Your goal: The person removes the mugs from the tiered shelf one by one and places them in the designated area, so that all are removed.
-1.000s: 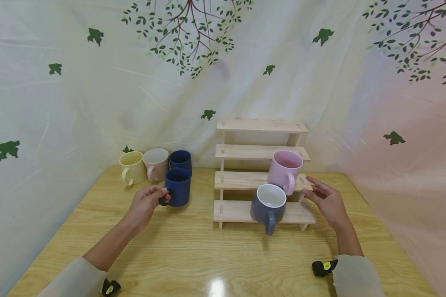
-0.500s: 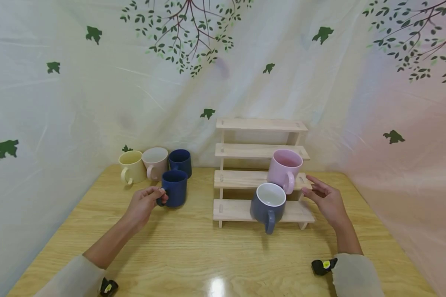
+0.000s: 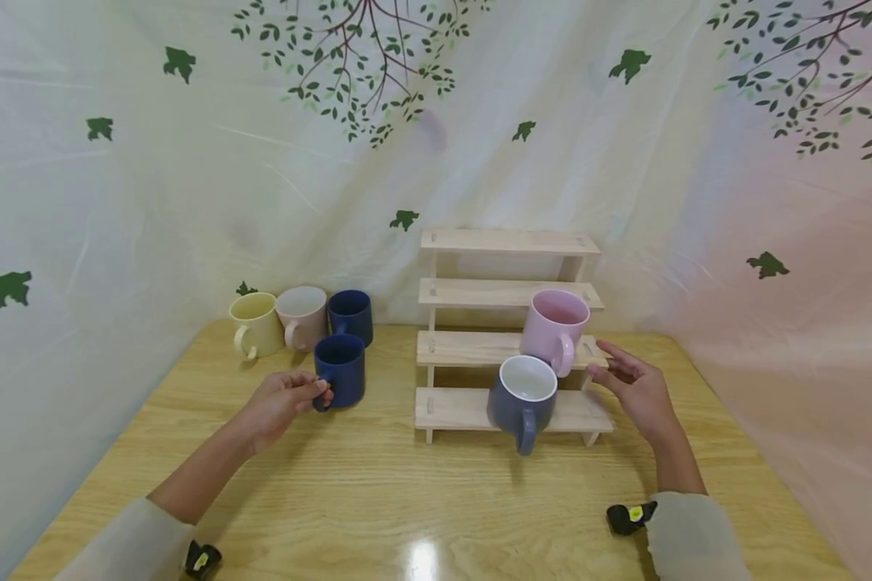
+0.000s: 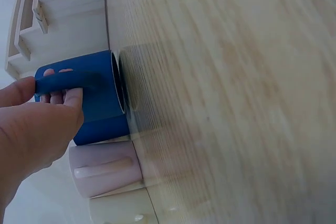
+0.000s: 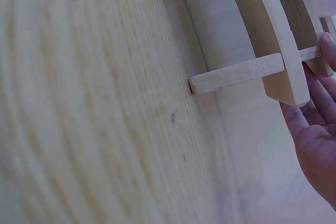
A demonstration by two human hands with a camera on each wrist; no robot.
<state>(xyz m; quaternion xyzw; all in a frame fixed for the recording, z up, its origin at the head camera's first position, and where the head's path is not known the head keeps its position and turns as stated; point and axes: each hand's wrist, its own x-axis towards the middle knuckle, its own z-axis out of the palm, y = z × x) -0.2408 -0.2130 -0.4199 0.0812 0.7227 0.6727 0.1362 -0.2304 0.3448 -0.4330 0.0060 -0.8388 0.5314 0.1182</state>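
My left hand point(image 3: 279, 407) grips the handle of a dark blue mug point(image 3: 345, 371); the left wrist view shows the fingers curled round that handle point(image 4: 68, 81). The mug is upright, its base at or just above the table. Behind it are a second dark blue mug point(image 3: 350, 311), a pale pink mug point(image 3: 305, 315) and a yellow mug point(image 3: 256, 323). With thumb and fingers, my right hand point(image 3: 639, 399) holds the right end of a stepped wooden shelf point(image 3: 458, 347) at its second-lowest board. A pink mug point(image 3: 552, 331) stands on that board, a grey-blue mug point(image 3: 512, 403) on the lowest.
The shelf's two upper boards point(image 3: 509, 240) bear no mugs. A pale cloth with printed leaves point(image 3: 312, 194) hangs behind the wooden table point(image 3: 385, 492) and along its sides. Small black wrist cameras point(image 3: 628, 518) sit at both sleeves.
The held dark blue mug has moved slightly left and towards me, and its handle has turned a little towards the front. My right hand stays at the shelf end.
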